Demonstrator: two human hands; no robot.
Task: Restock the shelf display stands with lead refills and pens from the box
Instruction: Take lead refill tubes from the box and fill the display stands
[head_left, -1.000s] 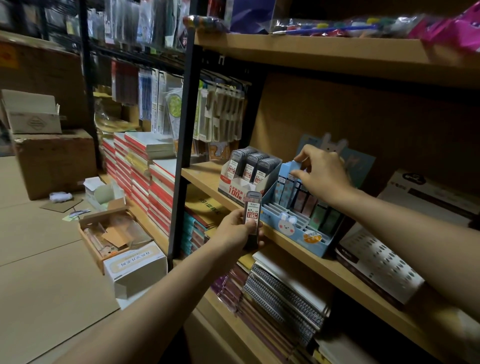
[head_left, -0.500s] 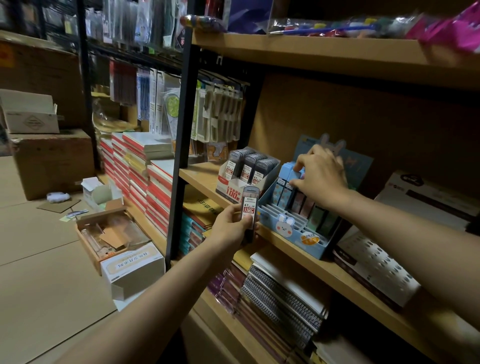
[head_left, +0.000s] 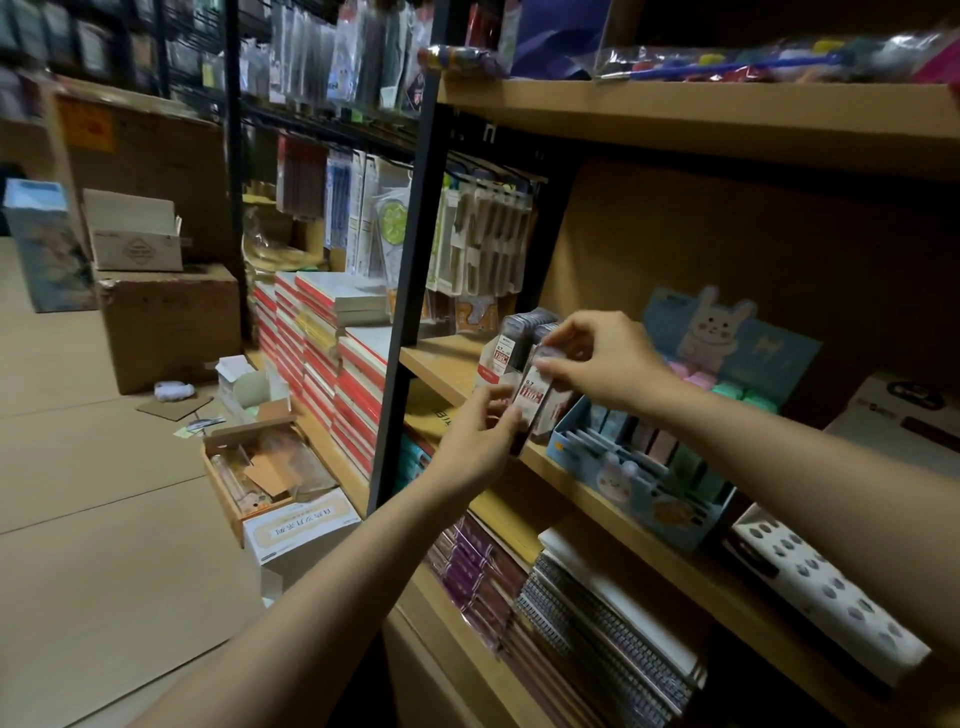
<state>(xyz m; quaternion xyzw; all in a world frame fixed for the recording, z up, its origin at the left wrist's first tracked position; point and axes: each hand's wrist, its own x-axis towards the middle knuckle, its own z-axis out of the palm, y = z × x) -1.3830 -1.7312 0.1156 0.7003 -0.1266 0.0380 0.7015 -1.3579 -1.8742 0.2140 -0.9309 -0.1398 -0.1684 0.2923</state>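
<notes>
1. Head view: both bare hands meet in front of the middle wooden shelf board (head_left: 452, 364). Between them is a small clear plastic lead refill case with a red and white label (head_left: 531, 400).
2. The left hand (head_left: 480, 441) grasps the lower part of the case, thumb and fingers closed round its bottom end.
3. The right hand (head_left: 602, 358) pinches the upper end of the same case between thumb and fingertips, so the case is held at both ends, tilted slightly and just off the front edge of the shelf.
4. Just behind the case stands a white cardboard display stand (head_left: 491, 371) with more dark-capped refill cases upright in it, on the same shelf board.
5. Just to the right of it sits a pale blue cardboard display stand with a rabbit face on the front (head_left: 618, 478); pastel-coloured slim packs stand in its rows, and a rabbit-shaped backing card rises behind.
6. To the right of the blue stand lies a white box with a grey dotted pattern (head_left: 826, 587).
7. On the floor at the left stands an open brown cardboard box with a white printed flap (head_left: 260, 478), well apart from the hands.
8. The shelf below holds spiral-bound notebooks (head_left: 602, 634) lying flat in stacks.
</notes>
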